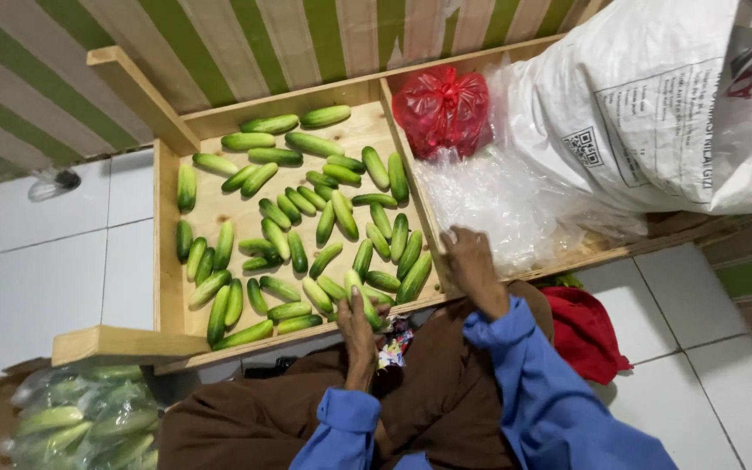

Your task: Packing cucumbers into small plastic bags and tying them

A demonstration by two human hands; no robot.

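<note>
Blue sleeves [515,383] fill the bottom edge, cut off by the frame, over a brown lap. From them the left hand [357,326] reaches to the near rim of the wooden tray [167,261], its grip closed around one cucumber [364,298] — the fingers under it are hidden. The right hand [470,261] rests on the tray's divider beside clear plastic bags [498,200]; whether its grip holds anything cannot be told. Loose cucumbers [298,209] cover the tray's left compartment. A bag of cucumbers [80,422] at lower left is blurred — and cropped.
</note>
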